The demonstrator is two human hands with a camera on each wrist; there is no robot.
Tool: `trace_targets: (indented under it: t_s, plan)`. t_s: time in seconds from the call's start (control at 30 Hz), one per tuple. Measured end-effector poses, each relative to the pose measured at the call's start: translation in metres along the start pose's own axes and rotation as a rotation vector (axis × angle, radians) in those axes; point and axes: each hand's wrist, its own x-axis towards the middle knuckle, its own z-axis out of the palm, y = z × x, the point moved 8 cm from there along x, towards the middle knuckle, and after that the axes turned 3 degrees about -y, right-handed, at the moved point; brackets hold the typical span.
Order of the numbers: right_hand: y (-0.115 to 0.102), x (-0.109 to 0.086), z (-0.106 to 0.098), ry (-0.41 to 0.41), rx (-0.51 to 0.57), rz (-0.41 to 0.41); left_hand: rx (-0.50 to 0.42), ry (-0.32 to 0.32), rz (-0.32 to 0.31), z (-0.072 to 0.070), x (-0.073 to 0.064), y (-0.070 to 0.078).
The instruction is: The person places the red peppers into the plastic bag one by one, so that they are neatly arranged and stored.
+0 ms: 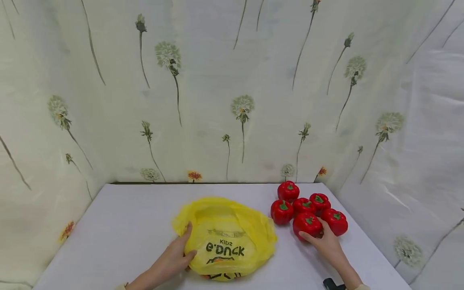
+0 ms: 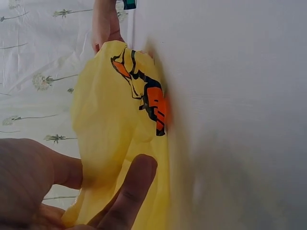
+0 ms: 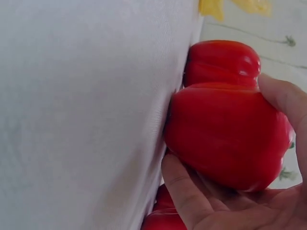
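A yellow plastic bag point(image 1: 261, 237) with printed lettering lies on the table, its mouth spread open. My left hand point(image 1: 177, 253) grips the bag's left edge. In the left wrist view, the thumb and fingers hold the thin yellow plastic point(image 2: 105, 115), and an orange and black print shows on it. To the right, my right hand point(image 1: 328, 243) grips the nearest red bell pepper point(image 1: 306, 225) in a cluster. The right wrist view shows this pepper point(image 3: 225, 136) between thumb and fingers, low against the tabletop.
Several more red bell peppers surround the held one, among them one at the back point(image 1: 288, 191) and one at the right point(image 1: 335, 221). They stand on a white table point(image 1: 119, 229) near its right edge. A dandelion-patterned curtain point(image 1: 203, 100) encloses the table's back and sides.
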Motion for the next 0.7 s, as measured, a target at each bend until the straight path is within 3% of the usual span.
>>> trace_targets:
  t_s: [0.27,0.43,0.7]
  plan:
    - [-0.0016,-0.0023,-0.0011,0.013,0.013,-0.02,-0.075,-0.055,-0.018,0.0016,-0.0011,0.0019]
    - [-0.0003,-0.0038,-0.0025,0.004,0.038,-0.043,-0.07,-0.067,0.015,0.0016,-0.0007,0.007]
    - [0.0064,0.0024,0.0024,-0.012,0.056,-0.015,-0.055,-0.088,-0.005,-0.001,0.0032,0.004]
